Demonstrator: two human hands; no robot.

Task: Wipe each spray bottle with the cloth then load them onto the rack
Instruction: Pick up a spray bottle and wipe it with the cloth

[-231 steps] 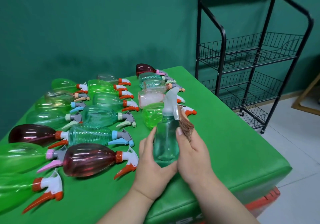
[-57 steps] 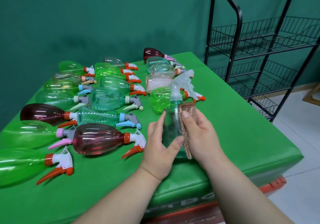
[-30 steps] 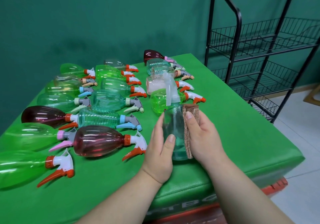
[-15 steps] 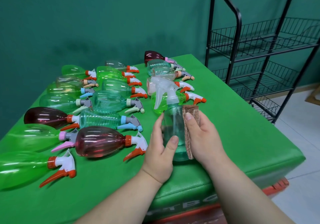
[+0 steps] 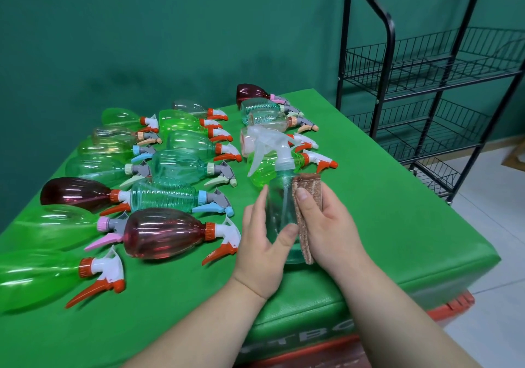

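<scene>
A clear teal spray bottle [image 5: 279, 200] with a translucent white trigger head stands upright near the front of the green table [image 5: 383, 225]. My left hand [image 5: 264, 242] grips its body from the left, thumb across the front. My right hand [image 5: 326, 225] presses a folded brown cloth [image 5: 305, 205] against the bottle's right side, thumb on top of the cloth. Several other spray bottles [image 5: 164, 232] lie on their sides to the left and behind. The black wire rack [image 5: 431, 89] stands to the right of the table with bare shelves.
The lying bottles fill the table's left and middle in rows, green, teal and dark red. The table's right part is bare green cover. A green wall runs behind. White floor tiles show at the lower right, and an orange edge under the table.
The bottle has been turned in my hands: its trigger head swung from pointing right to pointing left. Both hands stay at the same spot, the cloth still against the bottle.
</scene>
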